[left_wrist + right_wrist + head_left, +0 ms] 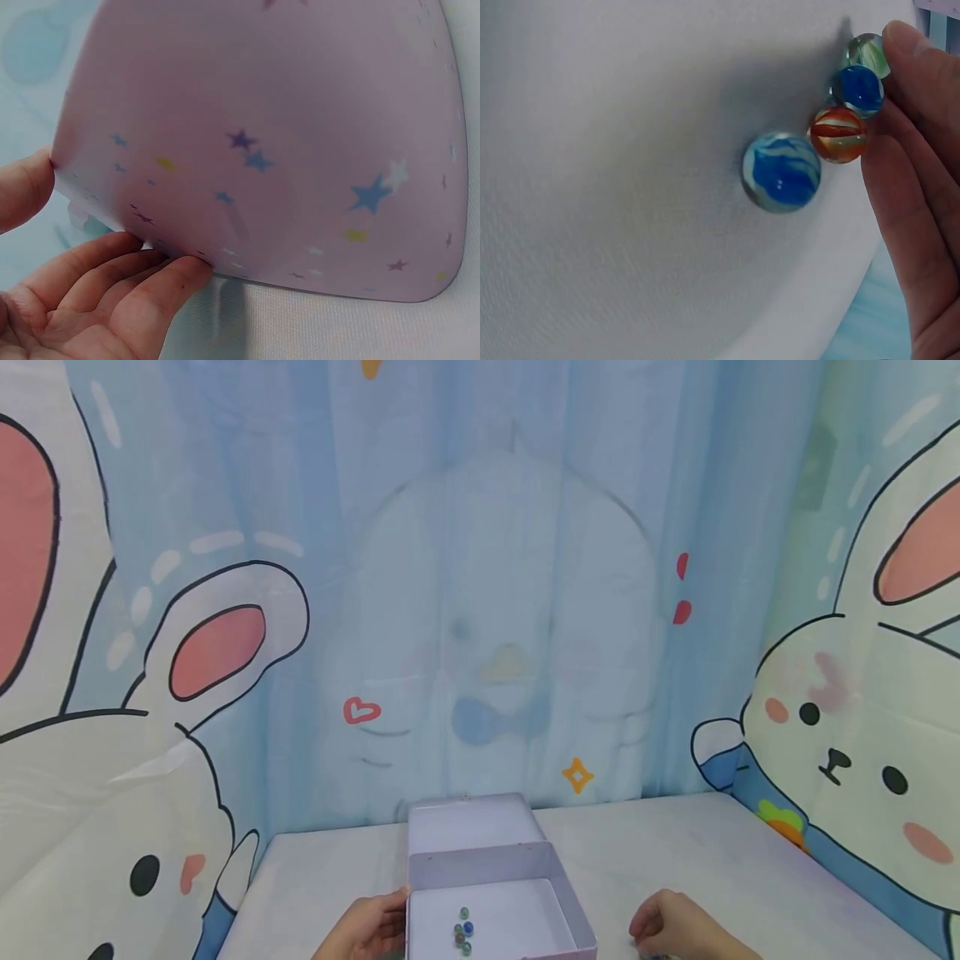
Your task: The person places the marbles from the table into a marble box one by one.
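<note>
My left hand holds the left wall of a shallow pale purple box, its lid folded back. In the left wrist view the box's star-printed pink side fills most of the picture, the thumb at one edge and the fingertips along another. Several small glass marbles lie inside the box. On the white table, my right hand has its thumb and fingertips right at a green-streaked marble, a blue marble and an orange marble. A larger blue-and-white marble sits beside them.
The white table extends on both sides of the box. Behind it hangs a light blue curtain with printed rabbits at left and right. The open lid lies towards the curtain.
</note>
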